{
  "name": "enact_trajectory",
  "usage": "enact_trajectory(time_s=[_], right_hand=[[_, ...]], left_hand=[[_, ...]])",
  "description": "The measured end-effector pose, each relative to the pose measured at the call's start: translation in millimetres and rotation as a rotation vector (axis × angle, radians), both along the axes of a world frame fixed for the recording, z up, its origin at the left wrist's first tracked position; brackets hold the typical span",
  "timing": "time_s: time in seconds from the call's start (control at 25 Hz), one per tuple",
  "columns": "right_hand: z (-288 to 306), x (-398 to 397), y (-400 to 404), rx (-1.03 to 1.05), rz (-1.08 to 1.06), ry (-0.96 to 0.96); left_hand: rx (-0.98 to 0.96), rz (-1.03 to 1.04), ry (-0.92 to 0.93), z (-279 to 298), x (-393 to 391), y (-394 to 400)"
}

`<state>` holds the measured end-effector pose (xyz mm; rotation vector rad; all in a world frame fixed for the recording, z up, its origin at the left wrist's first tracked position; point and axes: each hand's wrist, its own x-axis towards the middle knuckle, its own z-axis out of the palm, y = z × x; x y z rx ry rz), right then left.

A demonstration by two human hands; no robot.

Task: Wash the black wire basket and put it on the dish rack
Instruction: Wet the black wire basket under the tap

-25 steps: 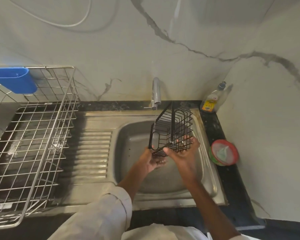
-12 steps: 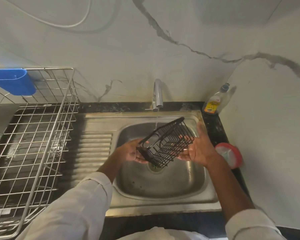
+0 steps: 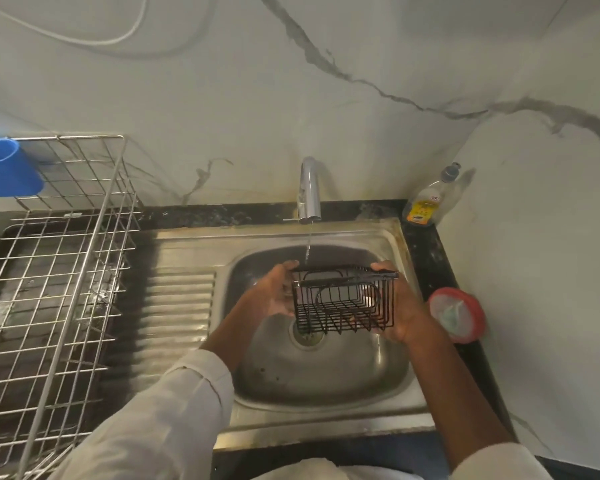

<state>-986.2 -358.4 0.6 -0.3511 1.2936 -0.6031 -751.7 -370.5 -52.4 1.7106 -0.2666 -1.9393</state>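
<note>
The black wire basket [image 3: 343, 299] is held level over the steel sink [image 3: 326, 372], just in front of the thin stream of water running from the tap [image 3: 308, 188]. My left hand [image 3: 274, 292] grips its left end and my right hand [image 3: 404, 310] grips its right end, thumb on the top rim. The steel wire dish rack [image 3: 49, 289] stands on the counter to the left of the sink, with nothing in it that I can see.
A blue plastic cup holder [image 3: 7, 168] hangs on the rack's back left. A dish soap bottle [image 3: 430, 199] stands in the back right corner. A red round tub with a scrubber [image 3: 458, 315] sits on the dark counter right of the sink. The ribbed drainboard [image 3: 177, 313] lies between sink and rack.
The basket went from upright under the tap, to tilted, to level now. My hands moved apart to its two ends and lowered it toward the basin.
</note>
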Motion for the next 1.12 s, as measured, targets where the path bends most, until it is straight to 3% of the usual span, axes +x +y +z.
enact_trajectory(time_s=[0.12, 0.36, 0.6, 0.8, 0.92, 1.12], right_hand=[[-2, 13, 5, -0.029, 0.025, 0.003], [6, 58, 20, -0.080, 0.098, -0.032], [19, 42, 31, -0.159, 0.087, 0.049], [13, 4, 35, -0.221, 0.066, 0.062], [-6, -9, 38, -0.230, 0.154, 0.075], [-26, -7, 46, -0.336, 0.418, 0.344]], left_hand=[[-0.015, 0.097, 0.136, 4, -1, 22], [-0.095, 0.366, 0.136, 26, 29, 62], [-0.134, 0.252, 0.178, 38, 20, 61], [-0.197, -0.134, -0.005, 40, -6, 37], [-0.250, -0.121, -0.011, 18, -1, 30], [-0.373, 0.014, -0.108, -9, -3, 37]])
